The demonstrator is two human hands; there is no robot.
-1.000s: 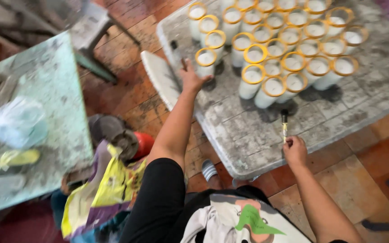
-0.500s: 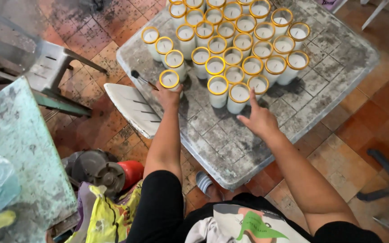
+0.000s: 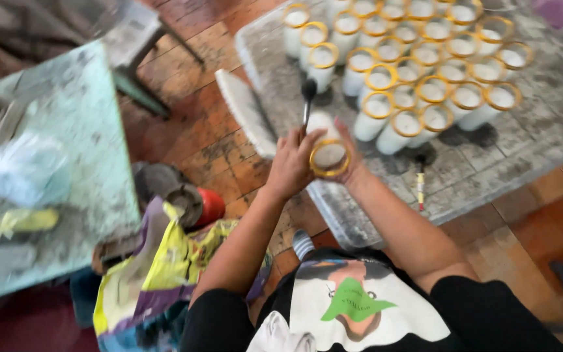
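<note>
Centrally, gold-rimmed candle glass (image 3: 329, 156) gripped between both hands' fingers (image 3: 307, 140) (brush (image 3: 307, 98) upright in left), blurred.

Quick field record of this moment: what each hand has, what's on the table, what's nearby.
left hand: holds thin brush, bristles up
right hand: cradles white cup with yellow rim
table: grey, worn; cluster of yellow-rimmed white cups
on table, loose: small stick tool
left of person: green table, colourful bag on floor

Cup cluster (image 3: 418, 72) on table (image 3: 542, 137); brush (image 3: 420, 182) before cluster; stool (image 3: 131, 45) left of table
</note>
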